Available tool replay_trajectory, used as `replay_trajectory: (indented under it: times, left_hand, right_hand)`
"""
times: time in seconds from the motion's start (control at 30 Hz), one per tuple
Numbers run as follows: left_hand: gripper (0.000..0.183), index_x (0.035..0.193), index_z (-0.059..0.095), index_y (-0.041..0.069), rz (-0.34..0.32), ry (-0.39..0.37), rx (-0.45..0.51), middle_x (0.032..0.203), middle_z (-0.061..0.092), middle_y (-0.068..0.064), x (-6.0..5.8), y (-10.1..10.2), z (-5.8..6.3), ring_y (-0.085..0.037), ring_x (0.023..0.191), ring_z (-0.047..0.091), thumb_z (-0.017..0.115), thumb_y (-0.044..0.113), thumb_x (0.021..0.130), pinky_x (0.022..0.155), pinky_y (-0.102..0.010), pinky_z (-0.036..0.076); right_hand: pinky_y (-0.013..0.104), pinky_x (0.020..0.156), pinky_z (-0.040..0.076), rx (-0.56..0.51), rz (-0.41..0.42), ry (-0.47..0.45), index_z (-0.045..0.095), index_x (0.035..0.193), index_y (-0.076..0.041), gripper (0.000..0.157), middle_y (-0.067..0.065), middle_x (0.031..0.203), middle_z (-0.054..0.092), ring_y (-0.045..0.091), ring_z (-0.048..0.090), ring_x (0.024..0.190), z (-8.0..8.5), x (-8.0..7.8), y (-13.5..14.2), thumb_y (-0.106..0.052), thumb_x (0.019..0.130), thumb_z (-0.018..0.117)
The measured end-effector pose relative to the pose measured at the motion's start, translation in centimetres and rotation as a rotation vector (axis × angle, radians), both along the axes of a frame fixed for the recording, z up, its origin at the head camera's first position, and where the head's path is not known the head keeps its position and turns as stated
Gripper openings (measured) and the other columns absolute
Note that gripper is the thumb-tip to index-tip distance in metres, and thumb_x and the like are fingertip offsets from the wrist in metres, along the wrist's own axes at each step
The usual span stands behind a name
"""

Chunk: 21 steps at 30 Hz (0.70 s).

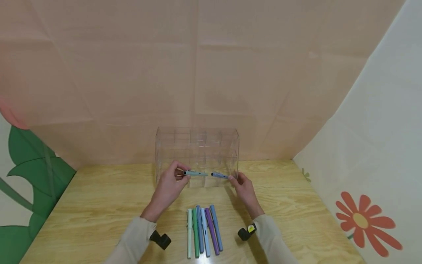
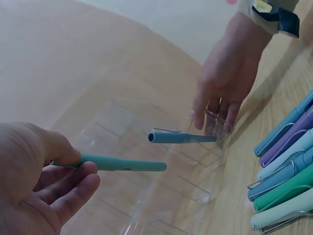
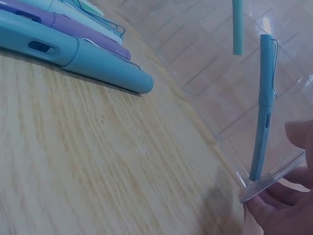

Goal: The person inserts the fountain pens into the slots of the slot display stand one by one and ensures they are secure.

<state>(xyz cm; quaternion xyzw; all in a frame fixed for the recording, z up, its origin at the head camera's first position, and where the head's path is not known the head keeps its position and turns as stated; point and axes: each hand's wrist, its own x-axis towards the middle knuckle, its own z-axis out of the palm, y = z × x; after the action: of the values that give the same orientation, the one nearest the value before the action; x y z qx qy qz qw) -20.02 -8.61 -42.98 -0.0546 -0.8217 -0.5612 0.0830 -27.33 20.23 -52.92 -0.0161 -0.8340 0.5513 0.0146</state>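
A clear plastic organizer point(image 1: 165, 150) with rows of compartments stands at the back of the table. Thumb and fingers of my left hand point(image 1: 171, 181) pinch a teal pen point(image 2: 132, 165) by one end, its other end pointing right in front of the organizer. A blue pen point(image 3: 264, 93) with a metal clip lies crosswise at the organizer's right end, apart from my right thumb in the right wrist view. My right hand point(image 1: 245, 189) grips the organizer's right end wall, the thumb on one side and the fingers on the other.
Several capped pens lie side by side on the wooden table point(image 1: 108, 205) between my forearms, among them a pale green pen point(image 1: 189, 233), a green pen point(image 1: 196, 233) and a purple pen point(image 1: 212, 231). Behind the organizer hangs a peach-coloured cloth point(image 1: 197, 73).
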Motion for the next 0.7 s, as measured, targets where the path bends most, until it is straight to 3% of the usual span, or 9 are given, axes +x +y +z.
replay_trajectory:
  times: [0.23, 0.7]
  left_hand:
    - [0.019, 0.116, 0.062, 0.009, -0.015, -0.029, 0.013, 0.125, 0.073, -0.009, -0.6, 0.4, -0.7, -0.025, 0.107, 0.073, 0.071, 0.005, 0.1, 0.087, -0.035, 0.064]
    - [0.018, 0.117, 0.063, 0.013, -0.041, -0.049, -0.044, 0.123, 0.073, -0.006, -1.4, 1.0, -2.0, -0.023, 0.107, 0.072, 0.071, 0.008, 0.101, 0.09, -0.039, 0.064]
  right_hand:
    - [0.056, 0.114, 0.051, 0.003, 0.008, -0.021, 0.052, 0.152, -0.002, 0.053, 0.023, 0.149, 0.062, 0.039, 0.062, 0.136, 0.1, 0.1, 0.2, -0.034, 0.11, 0.059]
    - [0.04, 0.101, 0.058, 0.019, 0.005, 0.024, 0.057, 0.146, 0.002, 0.052, 0.025, 0.141, 0.066, 0.035, 0.066, 0.125, 0.1, 0.0, 0.2, -0.034, 0.109, 0.062]
